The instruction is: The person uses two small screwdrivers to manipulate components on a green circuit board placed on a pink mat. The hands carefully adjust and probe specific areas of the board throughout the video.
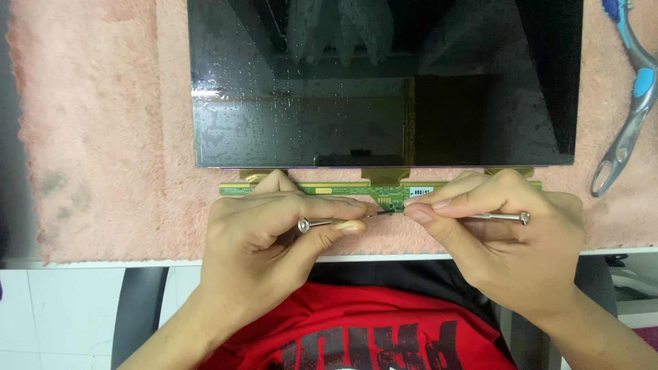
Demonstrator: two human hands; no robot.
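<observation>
A dark glossy display panel (pixel 384 82) lies flat on a pink fuzzy mat (pixel 103 123). Along its near edge runs a narrow green circuit strip (pixel 329 189), joined to the panel by gold flex tabs. My left hand (pixel 274 233) pinches a thin metal tool (pixel 322 222) whose dark tip points right, at the strip's middle. My right hand (pixel 486 226) pinches a second thin metal tool (pixel 504 217), its tip pointing left. The two tips meet at the green strip's small widened centre part (pixel 389 200).
A blue and grey plier-like tool (pixel 634 96) lies on the mat at the right, past the panel's edge. The mat ends at a white table edge (pixel 123 263) just in front of me. My red shirt shows below.
</observation>
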